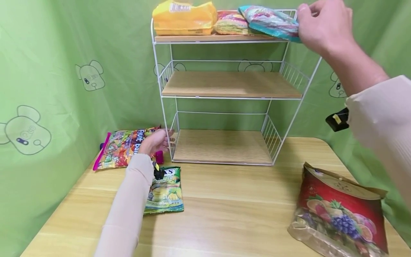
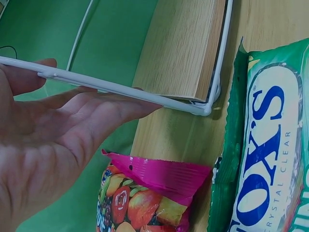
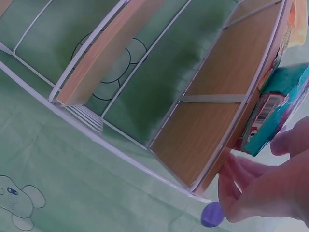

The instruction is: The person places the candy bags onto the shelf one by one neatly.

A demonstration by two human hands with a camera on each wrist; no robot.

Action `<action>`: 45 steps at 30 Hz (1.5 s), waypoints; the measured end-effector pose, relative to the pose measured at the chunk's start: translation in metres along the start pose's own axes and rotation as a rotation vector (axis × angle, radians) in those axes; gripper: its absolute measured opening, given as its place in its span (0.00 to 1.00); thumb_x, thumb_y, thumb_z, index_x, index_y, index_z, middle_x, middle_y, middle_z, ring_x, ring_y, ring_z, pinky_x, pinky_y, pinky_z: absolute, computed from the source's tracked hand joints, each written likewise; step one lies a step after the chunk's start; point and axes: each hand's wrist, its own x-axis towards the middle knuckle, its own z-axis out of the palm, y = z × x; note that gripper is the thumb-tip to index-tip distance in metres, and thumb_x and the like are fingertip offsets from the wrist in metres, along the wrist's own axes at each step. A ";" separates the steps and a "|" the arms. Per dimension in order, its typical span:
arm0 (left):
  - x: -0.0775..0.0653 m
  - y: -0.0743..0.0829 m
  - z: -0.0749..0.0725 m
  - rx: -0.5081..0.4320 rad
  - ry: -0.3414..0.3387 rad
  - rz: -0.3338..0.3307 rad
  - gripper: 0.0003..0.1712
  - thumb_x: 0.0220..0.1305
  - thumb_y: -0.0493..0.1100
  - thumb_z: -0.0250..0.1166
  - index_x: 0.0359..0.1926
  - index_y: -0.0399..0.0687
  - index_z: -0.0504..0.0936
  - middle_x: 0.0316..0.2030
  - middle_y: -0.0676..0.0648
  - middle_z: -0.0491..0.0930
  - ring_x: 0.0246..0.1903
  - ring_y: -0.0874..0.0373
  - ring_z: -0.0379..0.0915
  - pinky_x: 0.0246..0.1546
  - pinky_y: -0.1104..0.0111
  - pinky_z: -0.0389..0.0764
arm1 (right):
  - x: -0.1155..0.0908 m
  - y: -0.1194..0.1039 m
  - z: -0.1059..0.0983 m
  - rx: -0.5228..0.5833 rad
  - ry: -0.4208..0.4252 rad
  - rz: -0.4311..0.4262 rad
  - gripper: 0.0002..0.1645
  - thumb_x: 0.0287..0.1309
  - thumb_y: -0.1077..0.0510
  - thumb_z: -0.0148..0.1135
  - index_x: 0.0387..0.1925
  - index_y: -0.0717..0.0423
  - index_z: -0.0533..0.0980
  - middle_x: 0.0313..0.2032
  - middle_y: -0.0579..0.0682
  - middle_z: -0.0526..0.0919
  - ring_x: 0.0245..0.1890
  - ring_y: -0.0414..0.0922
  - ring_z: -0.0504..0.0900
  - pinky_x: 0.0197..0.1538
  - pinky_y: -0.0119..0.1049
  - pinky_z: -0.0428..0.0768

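A wire rack (image 1: 232,94) with wooden shelves stands on the table. My left hand (image 1: 156,141) rests against its left front post, near the base. In the left wrist view the fingers of this hand (image 2: 58,125) lie fairly straight past the white wire. Above, my right hand (image 1: 324,28) is at the top shelf's right corner, against the end of a teal candy bag (image 1: 273,21). In the right wrist view, this hand's thumb and fingers stand apart beside the teal bag (image 3: 277,108), with fingertips near the shelf edge; no clear pinch shows.
A yellow bag (image 1: 184,19) and another colourful bag (image 1: 231,23) share the top shelf. On the table, a fruit candy bag (image 1: 118,148) and a green FOX'S bag (image 1: 167,194) lie at left; a red-and-gold bag (image 1: 340,214) sits front right. Green cloth (image 1: 128,43) surrounds the table.
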 end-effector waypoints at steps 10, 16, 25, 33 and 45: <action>-0.001 0.002 -0.001 -0.002 0.009 0.000 0.09 0.81 0.46 0.43 0.47 0.47 0.66 0.23 0.54 0.61 0.22 0.60 0.56 0.28 0.68 0.70 | -0.042 -0.001 0.024 -0.038 0.249 -0.322 0.30 0.77 0.44 0.39 0.73 0.48 0.67 0.69 0.56 0.72 0.64 0.48 0.68 0.74 0.45 0.58; -0.004 0.003 -0.002 0.017 0.024 -0.009 0.17 0.80 0.46 0.44 0.59 0.42 0.67 0.27 0.52 0.68 0.24 0.59 0.63 0.38 0.63 0.78 | -0.066 0.005 0.046 -0.100 0.205 -0.440 0.32 0.78 0.48 0.42 0.78 0.47 0.55 0.73 0.64 0.62 0.73 0.58 0.59 0.79 0.53 0.53; -0.002 0.001 0.000 0.021 0.019 -0.003 0.21 0.80 0.46 0.44 0.65 0.38 0.65 0.27 0.52 0.68 0.25 0.59 0.65 0.39 0.63 0.79 | -0.066 0.016 0.062 -0.155 0.263 -0.544 0.34 0.77 0.50 0.44 0.79 0.47 0.52 0.68 0.68 0.62 0.63 0.61 0.60 0.70 0.57 0.61; -0.003 0.002 -0.001 0.012 0.010 0.011 0.17 0.80 0.46 0.44 0.59 0.41 0.67 0.23 0.54 0.65 0.22 0.62 0.60 0.31 0.68 0.74 | -0.061 0.009 0.060 -0.135 0.190 -0.495 0.35 0.78 0.48 0.40 0.81 0.42 0.47 0.72 0.64 0.58 0.71 0.59 0.57 0.73 0.59 0.63; -0.003 0.001 -0.001 0.010 0.009 0.010 0.18 0.80 0.46 0.44 0.62 0.40 0.66 0.22 0.55 0.64 0.22 0.62 0.60 0.39 0.62 0.76 | -0.046 -0.005 0.064 -0.171 0.129 -0.435 0.37 0.77 0.45 0.39 0.81 0.42 0.44 0.73 0.65 0.57 0.70 0.61 0.55 0.74 0.58 0.59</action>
